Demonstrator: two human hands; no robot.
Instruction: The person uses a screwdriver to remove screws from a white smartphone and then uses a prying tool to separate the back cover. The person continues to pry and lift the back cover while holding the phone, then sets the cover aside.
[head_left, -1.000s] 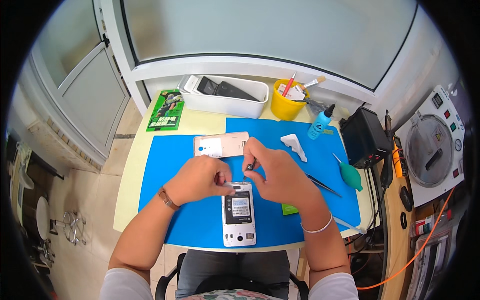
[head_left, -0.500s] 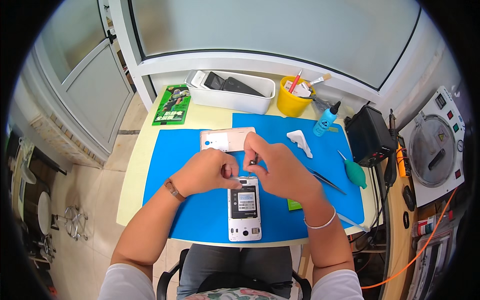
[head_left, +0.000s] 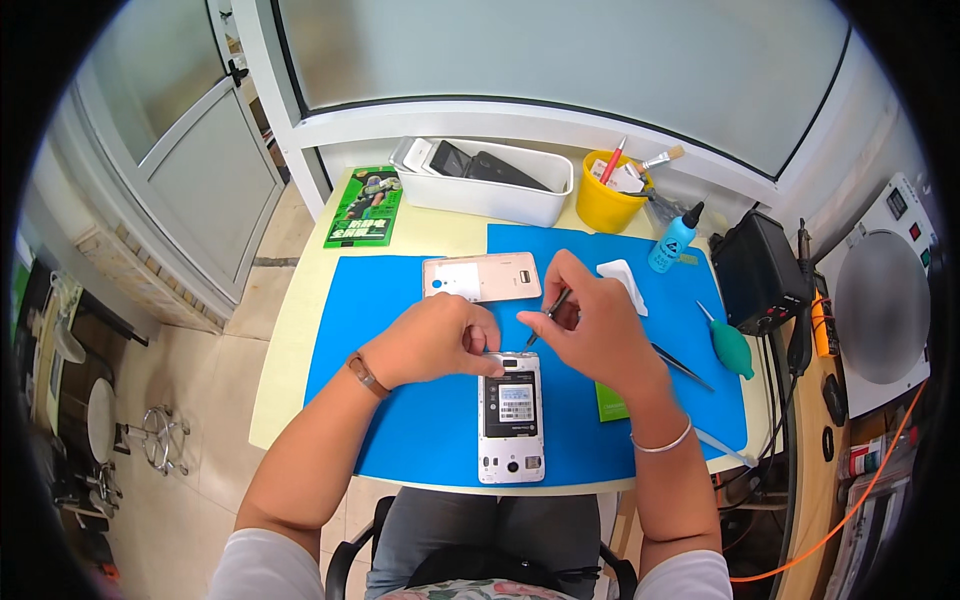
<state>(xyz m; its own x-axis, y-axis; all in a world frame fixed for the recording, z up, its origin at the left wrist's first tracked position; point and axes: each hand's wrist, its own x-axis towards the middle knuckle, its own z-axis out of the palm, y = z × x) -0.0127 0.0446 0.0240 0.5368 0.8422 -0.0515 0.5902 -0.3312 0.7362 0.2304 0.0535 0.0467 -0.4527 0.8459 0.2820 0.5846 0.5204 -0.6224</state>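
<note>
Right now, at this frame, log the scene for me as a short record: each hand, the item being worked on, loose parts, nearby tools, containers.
Left hand: thumb on the far end of the phone
Right hand: pinching a slim dark tool, tip near the phone's far edge; contact unclear
Phone state: back open, battery showing
Loose part: pinkish back cover, beyond the phone
Surface: blue mat
Tools, right side: tweezers, green blower
Containers, far side: white box, yellow cup
</note>
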